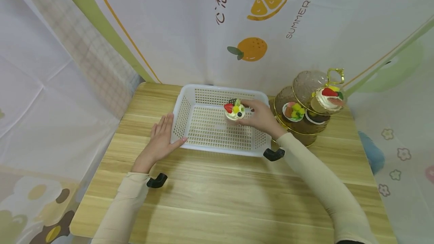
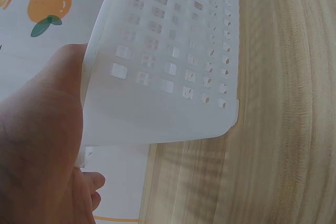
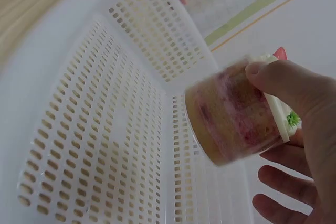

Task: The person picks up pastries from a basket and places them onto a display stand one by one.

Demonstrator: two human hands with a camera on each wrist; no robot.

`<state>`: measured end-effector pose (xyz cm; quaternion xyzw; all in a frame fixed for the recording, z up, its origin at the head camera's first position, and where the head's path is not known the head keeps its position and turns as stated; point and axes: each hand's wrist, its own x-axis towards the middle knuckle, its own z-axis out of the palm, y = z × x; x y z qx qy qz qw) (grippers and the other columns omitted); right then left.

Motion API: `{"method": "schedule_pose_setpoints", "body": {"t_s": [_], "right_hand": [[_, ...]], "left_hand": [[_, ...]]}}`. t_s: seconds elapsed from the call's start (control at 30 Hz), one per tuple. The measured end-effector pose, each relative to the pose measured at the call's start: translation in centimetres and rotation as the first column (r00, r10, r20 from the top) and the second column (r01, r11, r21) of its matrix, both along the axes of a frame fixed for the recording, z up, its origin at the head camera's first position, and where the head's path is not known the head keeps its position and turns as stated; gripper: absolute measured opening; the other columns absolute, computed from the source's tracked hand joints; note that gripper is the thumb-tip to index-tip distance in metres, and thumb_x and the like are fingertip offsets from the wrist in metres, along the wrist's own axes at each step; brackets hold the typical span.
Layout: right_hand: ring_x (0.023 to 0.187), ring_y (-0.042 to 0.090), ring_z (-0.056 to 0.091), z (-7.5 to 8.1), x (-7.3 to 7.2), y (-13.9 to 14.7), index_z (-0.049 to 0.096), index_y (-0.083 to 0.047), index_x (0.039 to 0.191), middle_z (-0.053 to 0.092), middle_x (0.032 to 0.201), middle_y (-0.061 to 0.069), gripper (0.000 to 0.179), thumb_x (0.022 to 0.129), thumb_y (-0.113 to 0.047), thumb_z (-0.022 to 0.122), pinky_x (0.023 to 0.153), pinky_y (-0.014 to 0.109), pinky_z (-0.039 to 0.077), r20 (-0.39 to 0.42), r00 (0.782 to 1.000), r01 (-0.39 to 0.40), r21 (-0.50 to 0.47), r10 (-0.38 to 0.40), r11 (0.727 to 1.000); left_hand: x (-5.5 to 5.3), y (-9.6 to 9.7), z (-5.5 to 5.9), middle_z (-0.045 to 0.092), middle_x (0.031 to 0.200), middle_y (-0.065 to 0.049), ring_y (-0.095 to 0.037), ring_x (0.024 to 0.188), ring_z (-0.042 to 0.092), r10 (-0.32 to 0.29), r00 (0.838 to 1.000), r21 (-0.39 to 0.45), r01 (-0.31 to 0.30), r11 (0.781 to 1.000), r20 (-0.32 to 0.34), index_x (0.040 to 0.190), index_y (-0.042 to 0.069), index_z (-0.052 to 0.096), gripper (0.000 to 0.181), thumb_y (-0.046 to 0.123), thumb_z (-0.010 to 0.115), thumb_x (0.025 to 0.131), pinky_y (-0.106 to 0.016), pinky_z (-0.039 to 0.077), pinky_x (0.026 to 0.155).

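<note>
Between thumb and fingers, my right hand [image 1: 260, 118] holds a fruit-topped cake cup [image 1: 234, 112] above the floor of a white plastic basket [image 1: 217, 148]. Cream, a strawberry piece and other fruit top it. In the right wrist view the cup's clear side shows sponge and pink layers [image 3: 231, 114], tilted and slightly blurred. My left hand [image 1: 161, 136] rests against the basket's left rim, its fingers fairly straight and thumb spread along the near corner. The left wrist view shows that palm beside the basket's wall [image 2: 157, 108].
Right of the basket stands a tiered, smoky clear dessert stand [image 1: 305, 136] with gold trim. It carries another cream-topped cake cup [image 1: 328, 100] and a fruit tart [image 1: 293, 112]; a dark dessert [image 1: 317, 117] is partly hidden. All stand on a wooden table [image 1: 210, 195], with printed curtains behind.
</note>
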<state>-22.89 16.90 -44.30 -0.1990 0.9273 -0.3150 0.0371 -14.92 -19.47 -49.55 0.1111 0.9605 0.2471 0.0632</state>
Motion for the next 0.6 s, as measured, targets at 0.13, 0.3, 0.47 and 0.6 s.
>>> {"method": "schedule_pose_setpoints", "body": {"t_s": [0.13, 0.3, 0.47, 0.6], "right_hand": [[0.114, 0.024, 0.056, 0.2, 1.5, 1.2, 0.053, -0.014, 0.135, 0.058, 0.132, 0.007, 0.077, 0.070, -0.046, 0.079, 0.092, 0.042, 0.050, -0.047, 0.998, 0.028, -0.007, -0.028, 1.000], [0.106, 0.024, 0.057, 0.1, 4.0, 3.5, 0.054, -0.013, 0.133, 0.063, 0.123, 0.007, 0.075, 0.070, -0.044, 0.080, 0.087, 0.043, 0.049, -0.118, 0.989, 0.089, -0.044, -0.093, 0.995], [0.102, 0.025, 0.058, 0.3, 7.2, 6.4, 0.058, -0.013, 0.129, 0.066, 0.115, 0.008, 0.071, 0.066, -0.035, 0.085, 0.084, 0.042, 0.046, -0.160, 0.964, 0.190, -0.138, -0.212, 0.972], [0.103, 0.023, 0.057, 0.2, 9.5, 8.8, 0.062, -0.009, 0.124, 0.066, 0.114, 0.012, 0.068, 0.062, -0.020, 0.088, 0.092, 0.026, 0.041, -0.205, 0.932, 0.259, -0.200, -0.299, 0.945]], "left_hand": [[0.0, 0.1, 0.0, -0.011, 0.161, -0.006, -0.030, 0.149, -0.011, 0.001, 1.000, -0.006, -0.001, 1.000, 0.000, 0.152, 0.009, -0.010, 0.101, 0.065, 0.046, 0.088, -0.059, -0.004, 0.117], [0.0, 0.1, -0.1, -0.012, 0.161, -0.005, -0.030, 0.149, -0.011, -0.002, 1.000, -0.010, 0.002, 1.000, 0.010, 0.152, 0.010, -0.010, 0.101, 0.065, 0.046, 0.088, -0.060, -0.004, 0.117], [-0.1, 0.2, 0.0, -0.013, 0.160, -0.004, -0.030, 0.149, -0.012, -0.005, 1.000, -0.015, 0.006, 1.000, 0.019, 0.151, 0.012, -0.012, 0.101, 0.064, 0.047, 0.088, -0.059, -0.005, 0.117], [-0.2, 0.1, 0.0, -0.012, 0.160, -0.005, -0.029, 0.149, -0.012, 0.001, 1.000, -0.023, -0.001, 1.000, 0.020, 0.151, 0.013, -0.014, 0.101, 0.065, 0.046, 0.088, -0.058, -0.005, 0.117]]}}
